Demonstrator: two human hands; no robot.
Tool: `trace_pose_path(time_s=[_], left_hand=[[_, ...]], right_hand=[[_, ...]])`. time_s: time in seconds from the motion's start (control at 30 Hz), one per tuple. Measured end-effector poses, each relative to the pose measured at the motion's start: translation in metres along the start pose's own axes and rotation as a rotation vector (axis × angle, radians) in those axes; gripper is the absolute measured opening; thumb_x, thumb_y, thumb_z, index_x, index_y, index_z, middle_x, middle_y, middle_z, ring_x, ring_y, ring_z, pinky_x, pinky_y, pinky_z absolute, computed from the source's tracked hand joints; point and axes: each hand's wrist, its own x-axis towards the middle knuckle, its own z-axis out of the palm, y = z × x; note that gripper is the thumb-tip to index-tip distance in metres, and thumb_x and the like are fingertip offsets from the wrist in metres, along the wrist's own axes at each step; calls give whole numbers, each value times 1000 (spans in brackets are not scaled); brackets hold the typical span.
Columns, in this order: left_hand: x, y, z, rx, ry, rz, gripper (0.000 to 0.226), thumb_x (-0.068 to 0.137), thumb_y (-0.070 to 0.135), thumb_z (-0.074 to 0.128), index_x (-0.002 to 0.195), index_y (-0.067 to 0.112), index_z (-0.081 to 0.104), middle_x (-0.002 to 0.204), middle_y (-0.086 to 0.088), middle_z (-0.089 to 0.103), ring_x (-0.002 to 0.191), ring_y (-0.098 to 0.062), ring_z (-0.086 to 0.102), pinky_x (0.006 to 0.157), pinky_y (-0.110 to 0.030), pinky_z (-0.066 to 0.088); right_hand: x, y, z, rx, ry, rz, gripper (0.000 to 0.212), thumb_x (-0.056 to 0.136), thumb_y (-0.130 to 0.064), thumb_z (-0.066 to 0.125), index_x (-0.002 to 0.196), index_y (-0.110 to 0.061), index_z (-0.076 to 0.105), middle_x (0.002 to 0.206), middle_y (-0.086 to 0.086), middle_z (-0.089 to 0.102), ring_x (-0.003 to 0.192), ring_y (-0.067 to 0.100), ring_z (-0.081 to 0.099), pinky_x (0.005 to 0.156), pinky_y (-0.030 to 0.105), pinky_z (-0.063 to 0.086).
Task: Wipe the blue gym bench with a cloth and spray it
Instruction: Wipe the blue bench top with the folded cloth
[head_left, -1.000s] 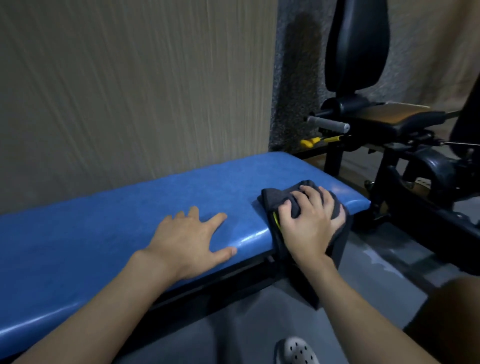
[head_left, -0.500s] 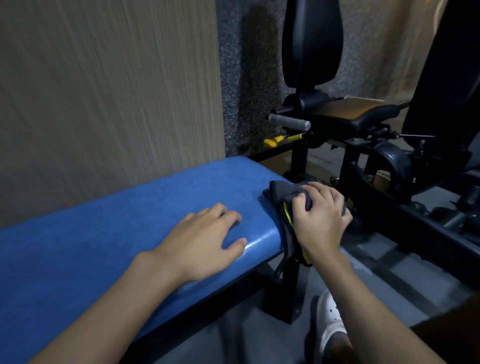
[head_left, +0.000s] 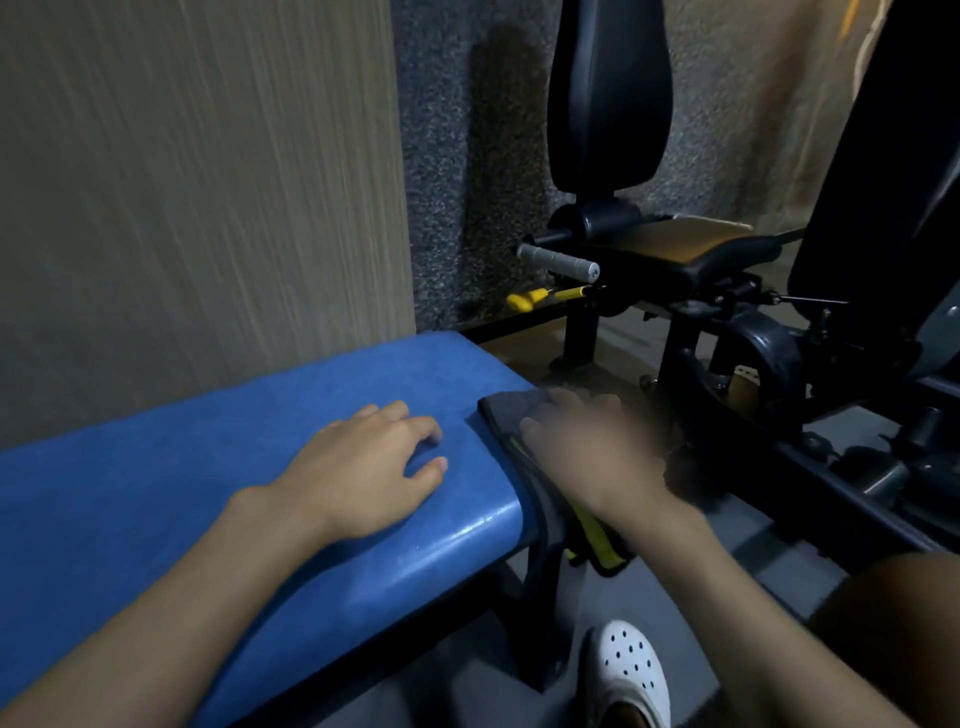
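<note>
View: head camera, looking down.
Blue bench (head_left: 156, 493): long padded slab with a smooth, slightly glossy vinyl cover and rounded edges; it runs from the lower left to its end at frame centre, on a dark frame.
Cloth (head_left: 506, 410): dark grey, soft and matte, with a yellow band; draped over the bench's end, one part on the top surface and the rest hanging down the end face.
Left hand (head_left: 363, 467): palm down on the bench top just short of its end, fingers relaxed and slightly bent, fingertips touching the vinyl, holding nothing.
Right hand (head_left: 587, 457): lies over the cloth at the bench's end; it is blurred, so I cannot tell whether the fingers grip the cloth or press it flat.
Wall panel (head_left: 197, 182): beige, vertically streaked, behind the bench.
Black machine (head_left: 691, 254): beyond the bench's end, with padded seat, upright backrest and ribbed grey handle (head_left: 558, 260).
Shoe (head_left: 626, 670): white, perforated, on the grey floor below the bench's end.
</note>
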Motion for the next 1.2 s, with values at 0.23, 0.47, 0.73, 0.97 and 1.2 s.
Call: trace_pose_path(time_s=[0.23, 0.47, 0.73, 0.97, 1.2], left_hand=[[106, -33, 4, -13, -51, -7, 44, 94, 56, 50, 132, 33, 52, 128, 2, 51, 122, -25, 51, 101, -45, 44], [123, -59, 8, -136, -41, 0, 38, 91, 52, 58, 124, 33, 60, 123, 13, 53, 120, -13, 51, 102, -41, 45], [110, -98, 8, -70, -96, -195, 86, 64, 90, 22, 137, 49, 41, 144, 13, 39, 136, -16, 41, 108, -48, 36], [118, -148, 3, -127, -164, -192, 90, 58, 98, 31, 137, 55, 39, 136, 24, 39, 130, -6, 44, 111, -46, 35], [105, -156, 0, -143, -195, -195, 100, 58, 95, 32, 146, 49, 33, 138, 31, 31, 132, 0, 37, 113, -41, 33]], right_hand=[[10, 6, -5, -101, -89, -73, 72, 81, -84, 21, 145, -54, 14, 153, -1, 21, 134, 36, 31, 102, 55, 38], [60, -20, -6, -149, -200, -173, 67, 79, -83, 30, 138, -54, 19, 140, 0, 31, 127, 38, 41, 97, 48, 41], [146, -61, 18, -107, -310, -272, 70, 77, -79, 36, 140, -53, 22, 147, 5, 27, 127, 43, 44, 103, 48, 40], [151, -53, 19, -96, -349, -331, 81, 62, -86, 25, 137, -58, 15, 141, -4, 27, 128, 36, 41, 104, 48, 40], [216, -110, 43, -194, -351, -367, 73, 80, -75, 33, 148, -50, 21, 159, 2, 18, 141, 46, 24, 111, 52, 30]])
